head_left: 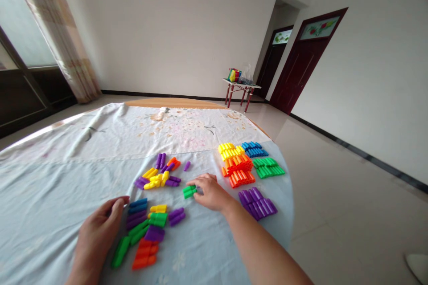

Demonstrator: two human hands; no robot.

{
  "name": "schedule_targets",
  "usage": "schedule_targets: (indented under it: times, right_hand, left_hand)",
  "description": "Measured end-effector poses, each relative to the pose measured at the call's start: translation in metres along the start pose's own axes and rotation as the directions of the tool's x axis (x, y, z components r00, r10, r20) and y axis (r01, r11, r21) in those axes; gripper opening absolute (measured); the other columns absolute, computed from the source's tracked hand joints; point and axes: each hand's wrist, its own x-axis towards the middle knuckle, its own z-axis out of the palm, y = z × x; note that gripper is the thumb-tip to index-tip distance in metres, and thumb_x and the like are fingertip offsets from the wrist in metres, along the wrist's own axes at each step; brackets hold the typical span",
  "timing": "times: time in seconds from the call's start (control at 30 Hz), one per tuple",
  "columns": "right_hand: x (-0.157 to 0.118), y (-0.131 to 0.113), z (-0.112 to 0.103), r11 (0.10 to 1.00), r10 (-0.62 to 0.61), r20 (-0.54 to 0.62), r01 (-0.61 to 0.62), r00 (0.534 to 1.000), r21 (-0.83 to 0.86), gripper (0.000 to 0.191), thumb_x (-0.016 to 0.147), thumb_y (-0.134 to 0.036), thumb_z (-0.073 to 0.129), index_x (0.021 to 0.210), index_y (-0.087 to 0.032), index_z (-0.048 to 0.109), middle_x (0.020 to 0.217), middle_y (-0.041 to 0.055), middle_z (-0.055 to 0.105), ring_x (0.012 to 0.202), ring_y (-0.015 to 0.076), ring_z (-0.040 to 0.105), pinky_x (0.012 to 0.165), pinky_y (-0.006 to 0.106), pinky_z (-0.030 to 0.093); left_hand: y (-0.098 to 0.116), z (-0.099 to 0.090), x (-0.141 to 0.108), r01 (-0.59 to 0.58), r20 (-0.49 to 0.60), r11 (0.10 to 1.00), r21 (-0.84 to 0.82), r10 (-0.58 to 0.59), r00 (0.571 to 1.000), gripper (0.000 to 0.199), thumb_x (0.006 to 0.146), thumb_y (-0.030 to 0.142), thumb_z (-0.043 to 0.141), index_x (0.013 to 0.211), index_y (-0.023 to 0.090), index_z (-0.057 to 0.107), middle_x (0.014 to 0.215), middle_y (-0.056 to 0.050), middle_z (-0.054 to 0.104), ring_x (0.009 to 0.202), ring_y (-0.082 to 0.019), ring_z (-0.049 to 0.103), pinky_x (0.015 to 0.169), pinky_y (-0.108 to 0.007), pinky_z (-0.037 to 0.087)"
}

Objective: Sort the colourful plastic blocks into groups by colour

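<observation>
My right hand (209, 191) is over the cloth with its fingertips closed on green pieces (189, 191). At the lower left, my left hand (102, 227) has its fingers curled together beside blue pieces (137, 205); whether it holds anything is hidden. Near it lie loose purple pieces (154, 233), orange pieces (145, 253) and a green piece (121, 252). Yellow pieces (156, 181) lie farther back in a mixed pile. On the right, rows sorted by colour show yellow (230, 151), orange (238, 171), blue (254, 148), green (268, 167) and purple (257, 203).
A pale blue cloth (200, 249) and a white floral cloth (180, 129) cover the round table. One purple piece (187, 166) lies apart behind my right hand. Across the room, a small table (241, 85) holds bags near a dark red door (306, 62).
</observation>
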Motion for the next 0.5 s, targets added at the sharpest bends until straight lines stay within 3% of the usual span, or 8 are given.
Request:
schedule_targets:
  times: [0.07, 0.17, 0.3, 0.4, 0.5]
  right_hand:
    - [-0.006, 0.002, -0.001, 0.999, -0.029, -0.008, 0.029, 1.0, 0.023, 0.046, 0.072, -0.002, 0.055, 0.109, -0.027, 0.064, 0.108, -0.0003, 0.066, 0.106, 0.0174, 0.053, 0.096, 0.034, 0.036]
    - [-0.01, 0.002, 0.003, 1.0, -0.026, -0.108, 0.027, 0.994, 0.013, 0.048, 0.071, 0.001, 0.05, 0.11, -0.022, 0.063, 0.114, 0.0047, 0.062, 0.108, 0.0172, 0.052, 0.096, 0.033, 0.038]
    - [-0.011, -0.006, 0.005, 0.998, 0.049, -0.218, -0.056, 0.975, -0.025, 0.034, 0.075, -0.019, 0.063, 0.108, -0.017, 0.064, 0.099, 0.0082, 0.062, 0.1, 0.0208, 0.053, 0.092, 0.034, 0.043]
    - [-0.012, -0.012, 0.003, 0.991, 0.11, -0.168, -0.121, 0.98, -0.06, 0.035, 0.071, -0.028, 0.07, 0.104, -0.017, 0.065, 0.094, 0.0075, 0.062, 0.096, 0.022, 0.055, 0.088, 0.035, 0.045]
    - [-0.012, -0.012, 0.001, 0.992, 0.109, -0.088, -0.114, 0.99, -0.053, 0.031, 0.073, -0.021, 0.067, 0.103, -0.017, 0.066, 0.095, 0.0072, 0.061, 0.094, 0.0195, 0.057, 0.088, 0.031, 0.046]
  left_hand:
    - [-0.001, 0.0, 0.0, -0.005, -0.003, 1.0, 0.001, 0.005, 1.0, 0.041, 0.074, 0.049, 0.042, 0.089, 0.02, 0.068, 0.088, -0.006, 0.072, 0.091, -0.026, 0.063, 0.082, -0.036, 0.047]
    - [-0.003, 0.0, -0.001, -0.008, -0.011, 1.0, 0.001, 0.008, 1.0, 0.04, 0.074, 0.048, 0.043, 0.088, 0.02, 0.068, 0.087, -0.006, 0.072, 0.091, -0.026, 0.063, 0.081, -0.035, 0.047]
    - [0.001, -0.001, -0.001, -0.006, -0.019, 1.0, 0.001, 0.006, 1.0, 0.04, 0.074, 0.048, 0.043, 0.088, 0.02, 0.068, 0.086, -0.006, 0.072, 0.089, -0.026, 0.064, 0.081, -0.036, 0.048]
    - [0.002, -0.001, -0.001, -0.006, -0.032, 1.0, 0.017, 0.007, 0.999, 0.04, 0.074, 0.049, 0.042, 0.085, 0.022, 0.069, 0.082, -0.004, 0.072, 0.087, -0.026, 0.065, 0.08, -0.036, 0.049]
    - [-0.006, 0.0, 0.003, -0.048, -0.062, 0.997, 0.062, 0.052, 0.997, 0.04, 0.074, 0.052, 0.042, 0.083, 0.024, 0.069, 0.078, -0.001, 0.072, 0.081, -0.025, 0.066, 0.075, -0.035, 0.051]
